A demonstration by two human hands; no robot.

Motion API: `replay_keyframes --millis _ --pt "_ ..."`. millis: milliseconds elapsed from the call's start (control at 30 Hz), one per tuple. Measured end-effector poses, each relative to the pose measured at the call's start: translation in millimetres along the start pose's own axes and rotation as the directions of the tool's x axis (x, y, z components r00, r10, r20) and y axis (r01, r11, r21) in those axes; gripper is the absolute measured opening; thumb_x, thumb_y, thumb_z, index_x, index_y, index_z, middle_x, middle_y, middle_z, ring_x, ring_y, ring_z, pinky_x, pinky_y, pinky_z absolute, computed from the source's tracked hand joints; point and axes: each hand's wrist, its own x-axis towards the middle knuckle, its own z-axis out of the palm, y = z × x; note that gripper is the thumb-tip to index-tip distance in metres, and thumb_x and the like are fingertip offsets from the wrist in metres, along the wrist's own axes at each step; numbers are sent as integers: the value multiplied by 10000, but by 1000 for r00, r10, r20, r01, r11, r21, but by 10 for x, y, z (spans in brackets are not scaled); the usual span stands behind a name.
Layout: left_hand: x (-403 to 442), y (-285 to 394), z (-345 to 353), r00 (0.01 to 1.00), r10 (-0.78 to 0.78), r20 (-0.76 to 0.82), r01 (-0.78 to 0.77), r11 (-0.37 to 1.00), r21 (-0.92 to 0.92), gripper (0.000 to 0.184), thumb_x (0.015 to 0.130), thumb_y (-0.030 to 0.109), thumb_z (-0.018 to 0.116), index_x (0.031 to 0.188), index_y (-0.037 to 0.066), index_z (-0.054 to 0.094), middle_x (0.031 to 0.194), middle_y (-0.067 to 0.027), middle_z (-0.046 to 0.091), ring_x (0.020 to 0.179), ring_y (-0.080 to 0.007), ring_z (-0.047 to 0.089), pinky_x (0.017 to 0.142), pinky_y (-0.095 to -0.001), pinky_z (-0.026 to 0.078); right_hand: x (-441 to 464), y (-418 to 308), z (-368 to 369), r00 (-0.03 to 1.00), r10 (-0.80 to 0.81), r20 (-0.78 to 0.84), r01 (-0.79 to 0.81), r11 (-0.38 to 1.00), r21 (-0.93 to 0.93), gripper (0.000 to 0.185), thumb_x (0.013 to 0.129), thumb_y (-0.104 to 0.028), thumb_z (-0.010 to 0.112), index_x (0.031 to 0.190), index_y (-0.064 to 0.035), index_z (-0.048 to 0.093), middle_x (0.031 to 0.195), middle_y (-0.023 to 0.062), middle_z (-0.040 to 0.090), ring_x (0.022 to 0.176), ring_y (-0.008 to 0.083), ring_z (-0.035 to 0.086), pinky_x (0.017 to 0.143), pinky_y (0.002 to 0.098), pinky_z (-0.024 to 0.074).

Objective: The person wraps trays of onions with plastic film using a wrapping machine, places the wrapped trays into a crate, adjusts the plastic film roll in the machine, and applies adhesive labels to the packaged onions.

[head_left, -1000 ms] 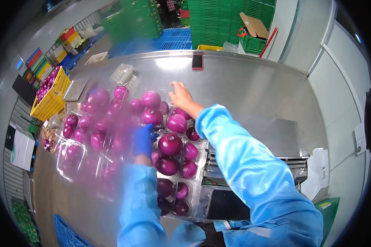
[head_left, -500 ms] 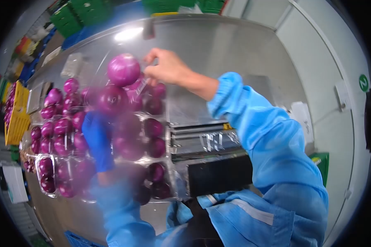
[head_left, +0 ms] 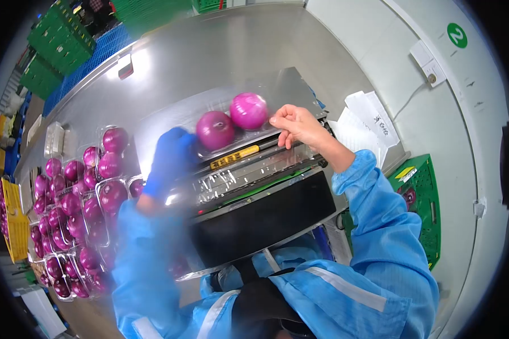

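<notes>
Two red onions, the left one (head_left: 215, 130) and the right one (head_left: 249, 111), sit side by side on clear plastic at the back edge of a wrapping machine (head_left: 234, 157). My left hand (head_left: 172, 155), in a blue glove, is beside the left onion; motion smears its fingers, so its grip is unclear. My bare right hand (head_left: 300, 127) is just right of the other onion. Its thumb and forefinger are pinched together near the clear plastic, and what lies between them is too small to make out. A black pad (head_left: 266, 217) lies at the machine's front.
Several clear packs of red onions (head_left: 68, 203) cover the left of the steel table (head_left: 209, 51). White papers (head_left: 367, 121) lie at the right by the wall. A green crate (head_left: 421, 209) stands right of my arm, and a yellow crate (head_left: 16, 226) at far left.
Both hands and the two onions have moved right, from over the packed onions to the wrapping machine, and the onions now rest there. My view has turned too.
</notes>
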Motion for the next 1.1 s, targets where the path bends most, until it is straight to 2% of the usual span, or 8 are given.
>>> replay_keyframes --millis 100,233,467,600,667,800,867,1100 --pt "-588 338 -71 972 231 -44 -202 914 351 300 788 59 636 1084 103 635 945 -113 645 752 -222 631 637 -318 509 -312 -59 -400 861 -494 118 405 527 -747 374 811 -153 687 1147 -90 534 1030 88 619 709 191 665 569 294 541" --pt "-864 328 -188 901 305 307 -393 276 877 725 662 22 631 1300 356 545 1331 -63 488 1022 -241 540 892 -400 441 -472 70 -842 738 -349 578 605 -36 -795 446 762 -150 677 1183 -257 577 1426 -13 430 797 237 663 633 327 546" --pt "-1473 182 -200 965 178 193 -260 745 614 321 768 -2 632 1064 103 699 947 -108 693 788 -256 643 708 -381 496 -836 164 -891 772 -424 473 632 591 -502 129 834 -126 670 956 -96 701 995 81 696 872 215 675 751 295 537" --pt "-1435 1016 -661 966 100 -239 -168 944 -284 283 970 156 461 987 -71 630 996 -203 654 900 -299 651 787 -397 555 -1034 -702 -932 654 -703 278 721 470 -508 172 848 -166 677 965 -41 689 942 120 689 880 236 673 797 324 529" --pt "-809 1370 -460 796 445 -410 -270 868 416 260 964 137 473 1079 -38 627 1061 -164 649 972 -236 635 845 -317 515 -603 -1043 -715 489 -869 -75 781 474 -407 275 890 -262 642 1035 -28 662 1019 152 662 930 281 656 835 347 516" --pt "520 268 -291 816 430 -386 -297 885 358 546 937 273 558 1390 11 403 1374 -141 473 1277 -229 436 1047 -327 347 1148 -436 -300 274 -947 168 605 33 -795 544 959 -498 422 1166 -18 573 1184 179 552 1061 333 581 934 405 455" --pt "543 -310 -90 959 42 -280 65 929 363 628 895 312 624 1388 1 391 1368 -177 472 1299 -253 423 1072 -343 330 1211 -58 -263 776 -567 277 509 304 -806 480 973 -444 431 1122 -7 559 983 155 599 910 311 593 932 422 439" --pt "-654 1133 132 934 -346 -85 347 938 -3 386 953 335 544 1077 -28 582 920 -99 636 755 -140 615 662 -274 503 -589 -447 -37 953 -256 164 304 821 -483 456 987 -382 418 818 33 501 683 198 542 564 291 630 551 384 458"
